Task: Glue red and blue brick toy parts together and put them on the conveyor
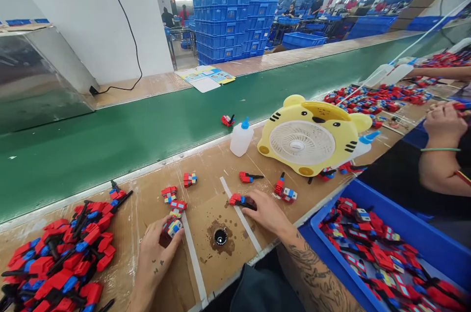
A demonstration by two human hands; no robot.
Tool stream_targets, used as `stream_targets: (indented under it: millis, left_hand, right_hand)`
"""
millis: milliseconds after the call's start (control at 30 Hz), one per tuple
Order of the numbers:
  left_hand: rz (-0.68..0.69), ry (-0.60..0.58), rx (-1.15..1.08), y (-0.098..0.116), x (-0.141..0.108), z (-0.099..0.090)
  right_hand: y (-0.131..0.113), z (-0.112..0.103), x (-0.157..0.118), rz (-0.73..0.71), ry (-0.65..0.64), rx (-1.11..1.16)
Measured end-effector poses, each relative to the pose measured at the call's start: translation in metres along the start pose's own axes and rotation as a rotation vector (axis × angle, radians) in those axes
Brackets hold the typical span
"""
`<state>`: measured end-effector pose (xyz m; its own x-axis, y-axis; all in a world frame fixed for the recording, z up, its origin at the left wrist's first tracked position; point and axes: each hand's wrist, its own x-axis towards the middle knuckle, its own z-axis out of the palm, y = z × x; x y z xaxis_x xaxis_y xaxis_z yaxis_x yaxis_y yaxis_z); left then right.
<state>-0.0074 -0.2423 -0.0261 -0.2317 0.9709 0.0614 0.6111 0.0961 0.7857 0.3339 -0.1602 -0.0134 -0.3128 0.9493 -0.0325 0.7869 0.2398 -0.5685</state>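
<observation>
My left hand [156, 253] is closed around a small toy part [172, 227] in red, white, blue and yellow, low over the cardboard. Just past its fingertips lie two similar toy parts [169, 194]. My right hand [268, 211] grips a red and blue toy piece [237, 199] between thumb and fingers; the piece's other end is hidden by the fingers. Between my hands a small round black cup [220, 237] is set in the cardboard, with wet-looking stains around it. A red piece with a black rod [250, 177] lies beyond my right hand.
A pile of red and blue pieces [62, 258] spreads at left. A blue bin [368, 223] of toy parts stands at right. A yellow animal-faced fan [265, 138] and a glue-type bottle [241, 140] stand before the green conveyor belt [110, 128]. A co-worker's hand [445, 123] is at far right.
</observation>
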Motion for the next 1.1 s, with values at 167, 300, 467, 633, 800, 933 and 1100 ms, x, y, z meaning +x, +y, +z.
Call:
stream_targets:
  millis: [167,300,467,633,800,933,1100]
  left_hand:
    - [0.191,0.053,0.252,-0.018,0.008,-0.002]
    - [0.249,0.029,0.328,-0.022,0.009,-0.003]
    - [0.262,-0.03,0.329,-0.015,0.008,-0.002]
    - [0.257,0.003,0.327,-0.016,0.006,0.0]
    - [0.278,0.01,0.31,-0.021,0.005,0.002]
    - [0.293,0.016,0.298,-0.022,0.005,0.003]
    - [0.347,0.148,0.336,-0.018,0.003,0.004]
  right_hand:
    - [0.003,-0.005,0.004,-0.012,-0.054,-0.094]
    - [0.008,-0.009,0.006,-0.134,-0.086,-0.143]
    - [0.011,-0.015,0.011,-0.198,-0.125,-0.177]
    - [0.001,-0.019,0.011,-0.223,-0.163,-0.273]
    - [0.001,-0.015,0.006,-0.165,-0.152,-0.228]
    - [0.009,-0.008,0.002,-0.081,-0.131,-0.098]
    - [0.008,-0.005,-0.001,-0.061,-0.104,-0.062]
